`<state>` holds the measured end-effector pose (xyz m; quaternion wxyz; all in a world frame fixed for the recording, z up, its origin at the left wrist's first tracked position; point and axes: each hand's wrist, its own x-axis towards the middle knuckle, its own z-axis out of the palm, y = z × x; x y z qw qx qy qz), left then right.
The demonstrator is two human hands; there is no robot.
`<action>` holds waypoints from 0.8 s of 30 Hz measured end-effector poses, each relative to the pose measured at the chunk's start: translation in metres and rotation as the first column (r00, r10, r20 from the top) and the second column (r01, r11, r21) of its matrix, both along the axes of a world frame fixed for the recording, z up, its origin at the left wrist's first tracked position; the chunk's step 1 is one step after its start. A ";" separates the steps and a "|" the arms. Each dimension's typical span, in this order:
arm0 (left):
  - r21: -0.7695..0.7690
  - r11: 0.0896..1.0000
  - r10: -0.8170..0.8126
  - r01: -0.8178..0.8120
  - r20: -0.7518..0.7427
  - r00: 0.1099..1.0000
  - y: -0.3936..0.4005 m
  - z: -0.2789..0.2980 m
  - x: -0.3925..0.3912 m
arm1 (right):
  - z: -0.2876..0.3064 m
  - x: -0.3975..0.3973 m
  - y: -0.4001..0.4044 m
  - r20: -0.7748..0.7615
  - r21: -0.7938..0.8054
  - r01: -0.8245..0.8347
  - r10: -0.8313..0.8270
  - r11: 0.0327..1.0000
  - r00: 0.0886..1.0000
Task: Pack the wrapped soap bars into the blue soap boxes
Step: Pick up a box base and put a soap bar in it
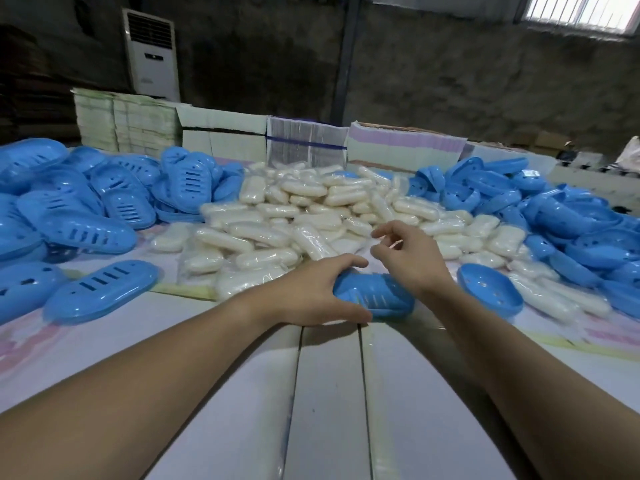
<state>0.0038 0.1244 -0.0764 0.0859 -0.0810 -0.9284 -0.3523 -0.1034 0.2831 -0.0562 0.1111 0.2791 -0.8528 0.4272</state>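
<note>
Soap bars [311, 216] in clear wrap are lying in a big white pile just past both hands. The person's left hand [311, 292] is curling over a blue soap box [375, 297] and gripping it, with the fingers across the far edge and the thumb along the near edge. That box is sitting under the left hand and sticking out to the right of it, slotted side up. It is resting on the white table [329, 393].

The right hand [408, 258] is hanging in the air just past the box, above the near edge of the soap pile. Its fingers are loosely bent and holding nothing. No soap bar is touching it.

An open blue box half [488, 292] is lying hollow side up, just to the right of the right wrist. Another blue lid [104, 289] is lying slotted side up, well to the left of the left hand. More blue boxes are piling up far to the left [69, 202] and far to the right [554, 209] of the hands, on both sides of the soap.
</note>
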 end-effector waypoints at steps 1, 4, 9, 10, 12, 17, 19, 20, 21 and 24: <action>-0.008 1.000 0.008 -0.007 0.009 1.000 0.001 0.000 -0.002 | 0.005 0.001 -0.004 -0.021 0.043 -0.007 0.008 0.999 1.000; 0.013 1.000 0.025 -0.025 0.033 0.999 0.004 0.000 -0.003 | 0.018 0.000 -0.028 -0.019 0.158 -0.070 0.073 0.985 0.997; 0.069 0.997 0.041 -0.044 0.046 0.998 0.004 -0.002 -0.005 | 0.023 -0.011 -0.080 0.099 0.404 -0.145 0.114 0.903 0.988; 0.088 0.995 0.040 -0.044 0.047 0.998 0.003 -0.002 -0.005 | 0.022 -0.014 -0.086 0.125 0.425 -0.156 0.113 0.892 0.986; 0.102 0.994 0.030 -0.035 0.050 0.998 0.002 -0.001 -0.005 | 0.020 -0.019 -0.092 0.150 0.452 -0.163 0.105 0.877 0.983; 0.131 0.991 -0.010 0.003 0.056 0.998 0.001 -0.001 -0.005 | 0.015 -0.022 -0.079 0.056 0.371 -0.146 0.134 0.917 0.989; 0.156 0.987 -0.032 0.024 0.050 0.998 0.001 -0.001 -0.004 | 0.014 -0.022 -0.064 -0.025 0.298 -0.083 0.094 0.951 0.995; 0.156 0.987 -0.036 0.028 0.044 0.998 0.001 0.000 -0.004 | 0.014 -0.021 -0.054 -0.060 0.267 -0.055 0.073 0.962 0.995; 0.151 0.988 -0.031 0.025 0.040 0.999 0.001 0.000 -0.005 | 0.016 -0.020 -0.043 -0.079 0.239 -0.046 0.066 0.970 0.995; 0.155 0.988 0.015 -0.023 0.056 0.998 0.001 -0.002 -0.006 | 0.028 -0.012 -0.007 -0.068 0.173 -0.100 0.113 0.980 0.991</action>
